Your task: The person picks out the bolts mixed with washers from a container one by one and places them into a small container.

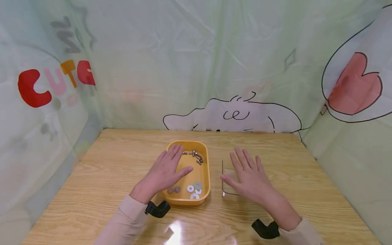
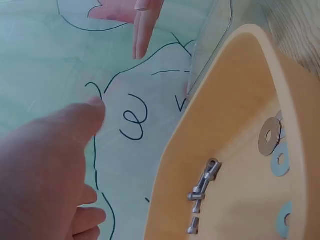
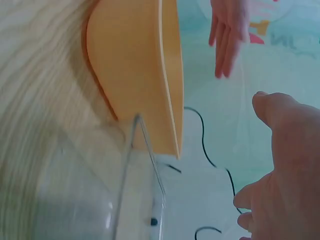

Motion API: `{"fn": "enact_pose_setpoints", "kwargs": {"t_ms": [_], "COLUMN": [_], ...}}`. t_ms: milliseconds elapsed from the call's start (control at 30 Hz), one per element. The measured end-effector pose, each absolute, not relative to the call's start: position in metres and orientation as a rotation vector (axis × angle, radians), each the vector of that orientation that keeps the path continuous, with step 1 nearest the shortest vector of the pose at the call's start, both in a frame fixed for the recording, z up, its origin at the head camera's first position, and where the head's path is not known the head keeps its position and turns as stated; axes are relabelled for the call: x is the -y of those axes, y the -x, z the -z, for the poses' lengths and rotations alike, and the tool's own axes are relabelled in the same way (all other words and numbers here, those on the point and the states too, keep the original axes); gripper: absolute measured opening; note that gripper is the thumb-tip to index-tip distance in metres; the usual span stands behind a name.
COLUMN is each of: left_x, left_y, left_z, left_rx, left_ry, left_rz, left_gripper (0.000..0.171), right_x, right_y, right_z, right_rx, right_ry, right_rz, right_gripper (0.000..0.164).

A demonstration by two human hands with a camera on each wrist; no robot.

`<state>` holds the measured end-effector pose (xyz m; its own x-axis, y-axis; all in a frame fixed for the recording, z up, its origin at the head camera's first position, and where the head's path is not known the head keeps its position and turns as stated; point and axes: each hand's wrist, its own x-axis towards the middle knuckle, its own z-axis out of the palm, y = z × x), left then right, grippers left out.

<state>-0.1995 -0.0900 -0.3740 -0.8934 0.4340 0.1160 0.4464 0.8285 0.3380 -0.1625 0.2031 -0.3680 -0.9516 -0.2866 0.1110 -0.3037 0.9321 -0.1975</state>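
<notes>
Left hand (image 1: pixel 164 173) over orange tray (image 1: pixel 197 173); right hand (image 1: pixel 252 181) over clear box (image 1: pixel 228 172): both outstretched, holding nothing. Tray: on desk (image 1: pixel 107 170), long axis twelve-to-six; bolts (image 1: pixel 198 156) toward one o'clock, washers (image 1: pixel 194 196) toward six; box at three.

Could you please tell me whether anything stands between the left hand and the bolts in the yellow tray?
Nothing visible does: the left hand hovers above the open-topped yellow tray, and the bolts lie uncovered inside.

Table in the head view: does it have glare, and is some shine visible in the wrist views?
Head view: white glare on the table, in front of the tray; left wrist view: highlights on the screws; right wrist view: whitish glint on the clear box.
</notes>
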Motion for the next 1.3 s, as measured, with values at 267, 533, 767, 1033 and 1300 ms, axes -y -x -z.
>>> {"fn": "enact_pose_setpoints", "kwargs": {"t_ms": [267,533,767,1033,1300], "left_x": [0.08,0.068,0.062,0.056,0.051], "left_y": [0.207,0.216,0.225,0.241,0.254], "left_z": [0.377,0.377,0.378,0.377,0.38], "left_rx": [2.958,2.983,3.002,3.042,3.103], "left_ry": [0.701,0.614,0.572,0.498,0.507], "left_rz": [0.655,0.814,0.928,1.034,1.05], "left_gripper": [0.072,0.057,0.049,0.035,0.023], "right_x": [-0.178,-0.159,-0.153,-0.145,-0.138], "right_y": [0.163,0.165,0.166,0.165,0.16], "right_z": [0.375,0.382,0.387,0.391,0.401], "right_rx": [2.998,3.008,3.012,3.038,3.064], "right_ry": [-0.535,-0.606,-0.63,-0.632,-0.651], "right_rz": [-0.321,-0.32,-0.295,-0.305,-0.263], "right_gripper": [0.089,0.091,0.092,0.092,0.097]}}
